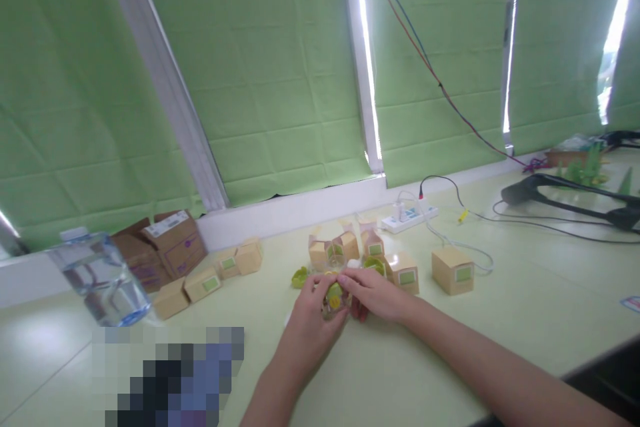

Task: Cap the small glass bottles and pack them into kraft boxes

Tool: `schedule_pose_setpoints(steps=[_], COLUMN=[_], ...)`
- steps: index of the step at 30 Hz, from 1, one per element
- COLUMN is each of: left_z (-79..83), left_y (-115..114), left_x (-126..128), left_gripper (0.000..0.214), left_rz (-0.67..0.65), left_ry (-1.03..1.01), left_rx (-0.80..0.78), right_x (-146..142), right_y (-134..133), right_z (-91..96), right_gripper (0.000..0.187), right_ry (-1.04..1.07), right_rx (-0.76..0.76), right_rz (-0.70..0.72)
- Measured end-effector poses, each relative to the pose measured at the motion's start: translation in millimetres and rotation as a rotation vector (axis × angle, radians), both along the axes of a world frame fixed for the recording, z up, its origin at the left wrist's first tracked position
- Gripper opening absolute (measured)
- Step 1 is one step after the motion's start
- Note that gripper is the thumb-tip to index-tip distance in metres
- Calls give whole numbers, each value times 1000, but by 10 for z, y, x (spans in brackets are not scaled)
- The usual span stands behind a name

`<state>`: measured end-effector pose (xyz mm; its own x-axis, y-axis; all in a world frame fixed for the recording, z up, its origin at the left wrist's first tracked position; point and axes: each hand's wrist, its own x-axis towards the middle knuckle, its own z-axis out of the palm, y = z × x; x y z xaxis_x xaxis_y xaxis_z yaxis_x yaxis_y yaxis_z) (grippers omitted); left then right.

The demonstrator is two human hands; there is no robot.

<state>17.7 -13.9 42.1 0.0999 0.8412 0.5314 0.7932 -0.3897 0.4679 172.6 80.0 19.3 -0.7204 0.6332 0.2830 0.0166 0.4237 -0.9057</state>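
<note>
Between my two hands is a small clear jar-like container (pixel 334 300) with green and a yellow patch showing on it. My left hand (pixel 316 310) is wrapped round its left side. My right hand (pixel 373 292) has its fingers on its top and right side. Something reddish shows under my right hand, too covered to name. A green curved piece (pixel 299 277) lies left of the container, and another green piece (pixel 374 265) lies just behind my right hand. Small tan cardboard boxes (pixel 404 275) stand close behind, some with raised flaps.
At left stand a large water bottle (pixel 107 277), a brown carton (pixel 175 243) and several small tan boxes (pixel 203 283). A single tan box (pixel 453 271) is at right, near a white power strip (pixel 410 219) with cables. A black frame (pixel 570 197) lies far right. The lower left is pixelated.
</note>
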Motion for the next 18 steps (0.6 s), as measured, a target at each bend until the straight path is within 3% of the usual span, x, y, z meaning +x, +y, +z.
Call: schedule_pose_setpoints(steps=[5,11,18], left_z=[8,31,67], left_y=[12,-26,-60], left_x=[-45,-47,-69], left_gripper=[49,56,53], left_rz=[-44,-46,-35], left_ry=[16,89,137], left_rx=[7,-95,-102], right_x=[20,60,73], right_y=[-43,-50,-48], right_z=[39,79,115], right_gripper=[39,31,36], right_ry=[-39,-156,-167], right_rx=[54,209,283], right_rz=[25,-75,-47])
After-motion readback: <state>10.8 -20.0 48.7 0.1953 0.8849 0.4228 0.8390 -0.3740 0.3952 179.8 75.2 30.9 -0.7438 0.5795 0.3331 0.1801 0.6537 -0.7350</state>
